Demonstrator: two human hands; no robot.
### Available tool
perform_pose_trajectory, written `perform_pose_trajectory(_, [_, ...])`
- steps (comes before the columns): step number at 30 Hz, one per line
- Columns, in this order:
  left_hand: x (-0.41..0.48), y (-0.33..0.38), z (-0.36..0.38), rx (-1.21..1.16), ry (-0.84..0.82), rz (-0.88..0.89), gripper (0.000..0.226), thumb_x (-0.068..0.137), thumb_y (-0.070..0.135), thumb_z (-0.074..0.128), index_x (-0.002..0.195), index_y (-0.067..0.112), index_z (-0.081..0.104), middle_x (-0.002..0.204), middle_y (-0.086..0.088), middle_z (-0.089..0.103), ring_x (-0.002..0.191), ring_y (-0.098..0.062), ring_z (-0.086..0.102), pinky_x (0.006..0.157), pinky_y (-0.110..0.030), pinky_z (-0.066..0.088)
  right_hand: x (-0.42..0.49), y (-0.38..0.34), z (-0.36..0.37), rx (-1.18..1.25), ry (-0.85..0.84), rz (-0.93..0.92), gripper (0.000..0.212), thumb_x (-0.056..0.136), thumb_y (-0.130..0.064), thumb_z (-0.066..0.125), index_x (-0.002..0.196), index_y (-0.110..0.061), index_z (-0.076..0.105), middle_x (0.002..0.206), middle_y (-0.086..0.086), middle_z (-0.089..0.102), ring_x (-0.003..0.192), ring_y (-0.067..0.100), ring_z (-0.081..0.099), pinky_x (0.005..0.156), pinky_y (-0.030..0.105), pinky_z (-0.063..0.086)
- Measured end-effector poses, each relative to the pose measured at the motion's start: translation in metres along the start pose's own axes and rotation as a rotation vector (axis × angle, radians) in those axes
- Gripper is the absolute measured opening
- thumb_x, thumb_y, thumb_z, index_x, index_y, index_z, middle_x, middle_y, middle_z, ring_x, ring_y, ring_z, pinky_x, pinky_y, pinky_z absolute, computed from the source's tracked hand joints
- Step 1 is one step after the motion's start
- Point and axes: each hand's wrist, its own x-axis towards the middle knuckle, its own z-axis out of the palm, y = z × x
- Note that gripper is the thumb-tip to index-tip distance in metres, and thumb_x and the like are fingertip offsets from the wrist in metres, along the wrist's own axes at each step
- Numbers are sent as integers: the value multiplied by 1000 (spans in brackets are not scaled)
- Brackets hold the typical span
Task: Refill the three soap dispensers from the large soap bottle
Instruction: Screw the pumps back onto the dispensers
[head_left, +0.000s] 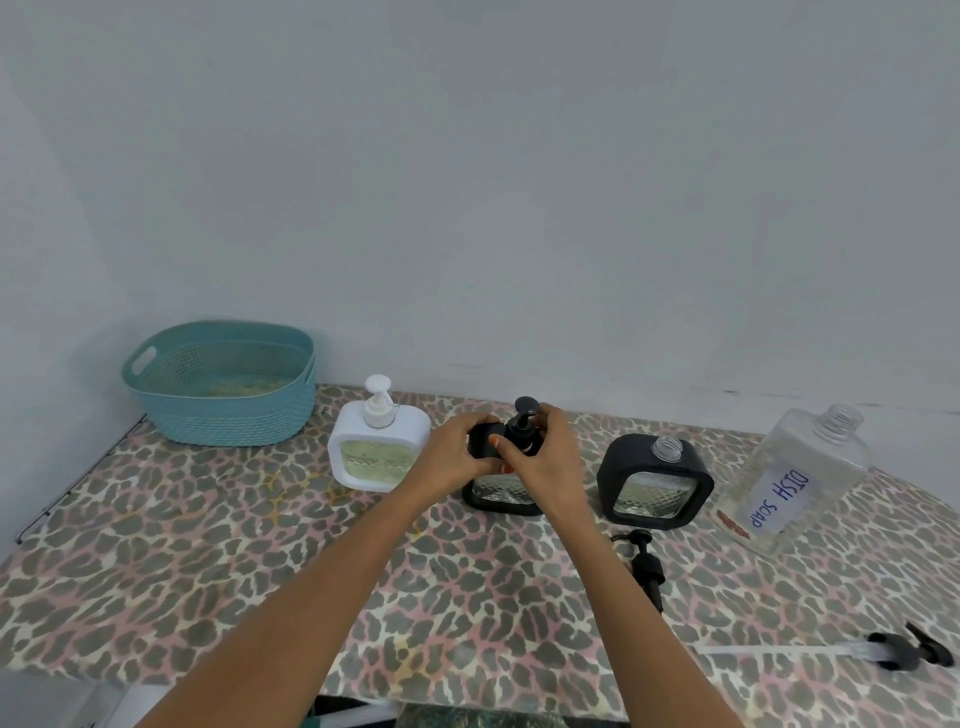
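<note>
Basket sits far left on the tabletop, then the white dispenser, pump fitted. At centre the left hand grips the middle black dispenser by its shoulder. The right hand pinches its upright pump, probably turning it about that vertical axis. Further right stand the open-necked black dispenser and the large soap bottle, nearer the right hand.

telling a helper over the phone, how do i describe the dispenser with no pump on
On the leopard-print table, find the big clear bottle marked DISH SOAP at the right. Just left of it stands a square black dispenser. Unlike the white dispenser and the other black dispenser, it wears no pump, just a bare clear neck.
</note>
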Motion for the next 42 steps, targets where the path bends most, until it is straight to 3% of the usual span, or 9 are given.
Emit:
perform_pose_trajectory(4, [0, -1, 0, -10, -4, -12, 57, 69, 21, 79, 120, 15, 54, 124, -4, 57, 116, -17, 52, 92, -22, 37, -4, 0, -10, 43, -121, -22, 36, 86, -9, 57, 121, -14, 52, 107, 2, 58, 100, 17, 55, 80, 20, 40])
perform_pose_trajectory(8, [0, -3, 0, -9, -2, -25, 63, 68, 21, 79, 125, 13, 51, 128, -4, 54, 119, -17, 49, 94, -21, 36, -3, 4, -12, 37, -105, 1, 32, 87, -9, 57, 118, -11, 56, 110, 6, 62, 96, 14, 55, 84, 23, 42])
perform_pose_trajectory(12, [0, -3, 1, -17, -3, -17, 62, 68, 21, 79, 123, 13, 53, 127, -4, 55, 119, -17, 50, 95, -23, 37, 0, 3, -7, 46, -17, 13, 28, 81, -13, 67, 104, -12, 52, 97, 1, 58, 88, 11, 52, 67, 6, 40])
perform_pose_trajectory(16, [1, -4, 1, -9, -4, -20, 61, 68, 20, 79, 123, 12, 54, 125, -4, 57, 116, -16, 51, 94, -22, 37, 2, 2, 2, 23, 58, 22, 33, 76, -20, 74, 93, -16, 45, 92, 2, 54, 83, 15, 52, 62, 9, 36])
perform_pose_trajectory(22, [1, -4, 1, -22, -2, -4, 56, 68, 19, 79, 119, 13, 55, 122, -4, 58, 114, -17, 52, 93, -22, 38, -1, -2, -10, 46, -92, 12, 45, 83, -13, 64, 125, -13, 46, 107, -6, 50, 99, 8, 48, 78, 12, 37])
perform_pose_trajectory(26, [1, -5, 1, -33, -7, -17, 62, 68, 19, 79, 123, 14, 52, 127, -3, 55, 118, -16, 49, 92, -21, 35, -3, -2, -22, 102, -177, 37, 34, 86, -7, 57, 119, -15, 56, 100, -2, 60, 97, 13, 57, 81, 19, 42])
perform_pose_trajectory(34, [1, -6, 2, -19, 1, -24, 63, 68, 20, 79, 124, 15, 52, 127, -2, 55, 116, -14, 50, 91, -19, 36, 3, 4, -3, 65, 38, 39, 35, 74, -17, 76, 92, -14, 46, 95, 8, 57, 86, 19, 54, 71, 19, 41])
perform_pose_trajectory(37, [2, -6, 2, -6, -3, -17, 62, 68, 21, 79, 124, 14, 53, 125, -3, 56, 115, -15, 51, 93, -21, 37, 2, 5, -2, 48, 27, 36, 44, 74, -21, 76, 104, -13, 45, 104, 4, 51, 92, 14, 50, 73, 13, 39])
perform_pose_trajectory(42, [2, -7, 2, -25, -8, -23, 64, 67, 22, 80, 125, 13, 52, 126, -3, 55, 117, -16, 51, 94, -22, 38, 1, 3, -16, 50, -157, 27, 49, 86, -13, 61, 132, -14, 43, 118, -3, 49, 110, 9, 46, 92, 21, 35])
